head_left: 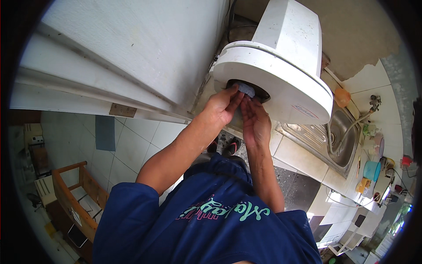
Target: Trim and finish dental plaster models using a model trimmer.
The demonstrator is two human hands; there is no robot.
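Two hands up at the underside of a white appliance (281, 83), head view: our left hand (222, 105) pinches a small grey-white cap (247, 89) w/ fingertips at the dark round opening (259, 92), our right hand (255, 121) just beside it, fingers straight and loose, touching the cap's lower edge. Steel sink (338, 141) w/ faucet (351, 125) sits to our right; wooden rack (74, 193) well apart, lower left on tiled floor (132, 141).

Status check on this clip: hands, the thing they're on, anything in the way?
Left hand and right hand both raised to the dark opening of the white appliance. Fingers on a small whitish-grey piece; exact grip unclear. Nothing blocking. Steel sink to the right.
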